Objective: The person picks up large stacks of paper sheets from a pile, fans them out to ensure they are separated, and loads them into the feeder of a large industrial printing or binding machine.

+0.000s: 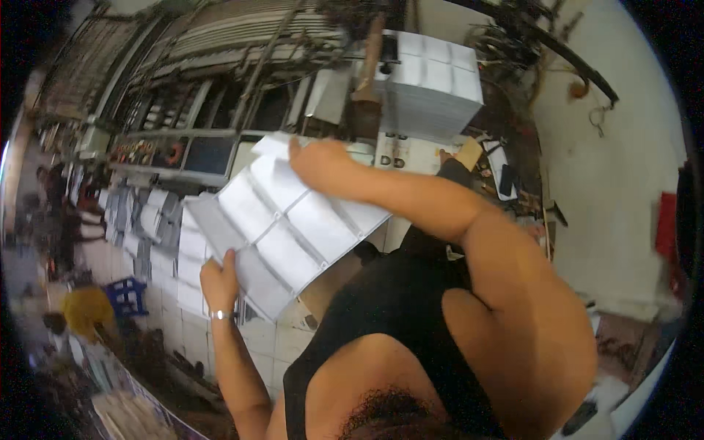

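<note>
A wide white paper sheet [293, 220], marked off into rectangular panels by grey lines, stretches between my two hands at a slant. My left hand [220, 282] grips its lower left edge, thumb on top, a silver band at the wrist. At the upper edge, my right hand [323, 167] is closed on the paper, and a corner there curls up. Whether this is one sheet or several together, I cannot tell. Some of the sheet's right part lies behind my right forearm.
A tall stack of similar sheets [433, 95] stands at the far right. Large machinery [205, 88] fills the far left. Paper piles [147, 220] sit on the tiled floor at left, near a blue plastic stool [126, 297] and a blurred yellow round shape [88, 312]. A pale wall [609, 183] rises at right.
</note>
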The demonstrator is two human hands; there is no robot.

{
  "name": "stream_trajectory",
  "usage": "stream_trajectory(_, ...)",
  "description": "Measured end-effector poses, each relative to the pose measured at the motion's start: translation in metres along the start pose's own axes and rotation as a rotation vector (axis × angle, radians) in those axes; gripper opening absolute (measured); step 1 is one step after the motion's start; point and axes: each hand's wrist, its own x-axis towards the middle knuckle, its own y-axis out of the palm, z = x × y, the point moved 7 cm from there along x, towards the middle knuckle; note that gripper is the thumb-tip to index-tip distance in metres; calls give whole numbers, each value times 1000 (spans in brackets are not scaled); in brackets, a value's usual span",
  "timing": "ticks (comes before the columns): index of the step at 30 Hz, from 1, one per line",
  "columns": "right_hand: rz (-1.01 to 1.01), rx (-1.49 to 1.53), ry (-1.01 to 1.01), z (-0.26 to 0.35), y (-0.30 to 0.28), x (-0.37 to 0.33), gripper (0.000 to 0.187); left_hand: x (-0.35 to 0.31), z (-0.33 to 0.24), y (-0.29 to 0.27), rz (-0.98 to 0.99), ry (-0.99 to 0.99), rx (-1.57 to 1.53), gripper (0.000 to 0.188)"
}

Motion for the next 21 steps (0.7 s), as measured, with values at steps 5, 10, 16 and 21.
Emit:
stream_trajectory(5,105,359,123,-51,-21,11,38,-1,-11,-33,112,-182,-280,42)
stream_trajectory(10,-21,530,180,-97,-51,1,40,-9,11,-30,136,-231,-835,39)
stream_trajectory(16,32,731,205,-100,-27,-22,31,-11,36,14,233,-143,-701,40)
stream_trajectory(21,-155,1244,72,-120,-95,-80,26,-11,45,-15,176,11,-878,35)
